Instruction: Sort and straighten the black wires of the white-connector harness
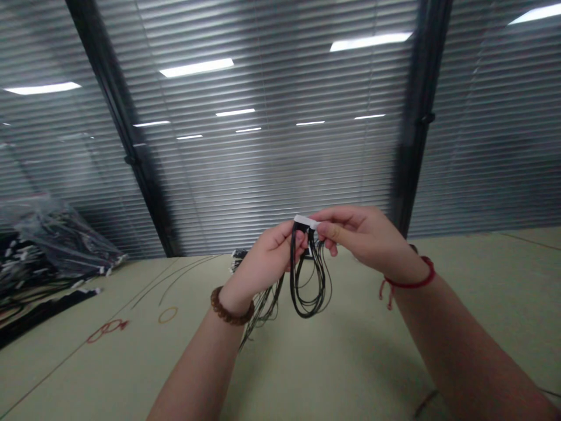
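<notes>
Both hands meet above the table at the middle of the view, on a looped black wire harness point(293, 280) with a white connector point(303, 221) at its top. My left hand point(274, 248), with a brown bead bracelet, is closed around the black wires just below the connector. My right hand point(357, 234), with a red cord bracelet, pinches the connector's right end between thumb and fingers. The loops hang down under the hands. More thin dark wires point(265, 310) trail below my left wrist; whether they belong to the same harness I cannot tell.
A clear plastic bag point(65, 234) of black wires with white connectors lies at the far left of the pale table point(153, 374). A red wire loop point(107, 330) and a yellow ring point(167, 314) lie nearer. Behind the table stands a glass partition with blinds point(272, 164).
</notes>
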Action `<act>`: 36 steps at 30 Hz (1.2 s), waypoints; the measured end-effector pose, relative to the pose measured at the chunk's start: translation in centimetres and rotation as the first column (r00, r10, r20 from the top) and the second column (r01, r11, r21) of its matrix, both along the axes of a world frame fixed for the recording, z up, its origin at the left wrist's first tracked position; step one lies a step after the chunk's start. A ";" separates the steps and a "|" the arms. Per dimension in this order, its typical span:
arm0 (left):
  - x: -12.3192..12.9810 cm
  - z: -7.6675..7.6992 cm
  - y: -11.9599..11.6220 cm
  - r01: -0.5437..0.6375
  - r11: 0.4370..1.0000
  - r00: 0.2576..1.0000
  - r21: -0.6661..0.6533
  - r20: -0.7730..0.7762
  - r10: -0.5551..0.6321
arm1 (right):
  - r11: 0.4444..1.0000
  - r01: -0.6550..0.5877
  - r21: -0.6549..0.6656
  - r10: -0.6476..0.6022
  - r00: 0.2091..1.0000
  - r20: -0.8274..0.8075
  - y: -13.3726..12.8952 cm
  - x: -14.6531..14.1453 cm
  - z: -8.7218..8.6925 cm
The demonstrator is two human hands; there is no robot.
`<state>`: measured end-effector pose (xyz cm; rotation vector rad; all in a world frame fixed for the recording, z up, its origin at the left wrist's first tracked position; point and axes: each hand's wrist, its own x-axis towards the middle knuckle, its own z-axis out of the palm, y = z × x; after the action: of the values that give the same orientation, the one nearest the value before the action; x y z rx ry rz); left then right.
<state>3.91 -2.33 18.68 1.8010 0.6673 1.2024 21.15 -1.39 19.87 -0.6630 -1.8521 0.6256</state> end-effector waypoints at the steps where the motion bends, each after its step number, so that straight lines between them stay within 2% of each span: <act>1: 0.0 0.0 0.1 0.009 1.000 1.000 -0.022 0.028 -0.008 | 1.000 0.018 0.001 -0.018 1.000 -0.001 0.0 -0.1 0.0; 4: -0.3 0.3 0.5 -0.005 0.998 0.992 -0.065 0.122 0.013 | 0.995 0.101 0.015 -0.101 0.995 -0.018 0.0 0.1 0.1; 8: -1.3 0.7 1.1 -0.112 0.992 0.956 -0.050 0.268 0.122 | 0.963 0.267 0.039 -0.266 0.964 -0.014 0.6 2.2 0.3; 12: -1.8 0.8 1.4 -0.264 0.964 0.900 0.036 0.370 0.232 | 0.939 0.343 0.034 -0.345 0.931 0.121 1.9 5.5 0.2; 15: -1.4 0.7 1.2 -0.361 0.922 0.889 0.142 0.352 0.294 | 0.937 0.346 0.056 -0.350 0.932 0.093 2.4 5.7 0.1; 17: -0.9 0.5 0.9 -0.407 0.887 0.890 0.217 0.313 0.332 | 0.959 0.278 0.062 -0.281 0.958 0.048 2.0 4.3 -0.1; 20: -0.1 0.1 0.5 -0.425 0.821 0.905 0.382 0.208 0.371 | 1.000 0.008 0.013 -0.008 0.999 0.031 1.0 0.8 -0.6; 22: 0.3 0.0 0.3 -0.377 0.777 0.922 0.504 0.126 0.366 | 0.982 -0.184 -0.035 0.184 0.983 -0.004 0.5 -1.3 -1.1; 24: 0.6 0.0 0.0 -0.321 0.760 0.936 0.565 0.068 0.344 | 0.944 -0.320 -0.077 0.316 0.947 -0.066 0.5 -2.6 -1.6; 26: 0.7 0.2 -0.3 -0.310 0.804 0.946 0.507 0.080 0.314 | 0.903 -0.414 -0.117 0.398 0.907 -0.135 0.8 -3.1 -2.0; 30: 0.5 0.7 -0.7 -0.326 0.906 0.943 0.269 0.166 0.290 | 0.814 -0.545 -0.201 0.494 0.831 -0.254 1.5 -2.7 -2.5; 36: -1.5 1.3 -0.6 -0.217 0.976 0.959 0.026 0.195 0.208 | 0.669 -0.670 -0.322 0.572 0.741 -0.353 1.6 -2.0 -2.3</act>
<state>2.45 -2.91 20.03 1.6557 0.7397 1.5246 19.19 0.22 17.57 -0.1768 -1.7142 1.5461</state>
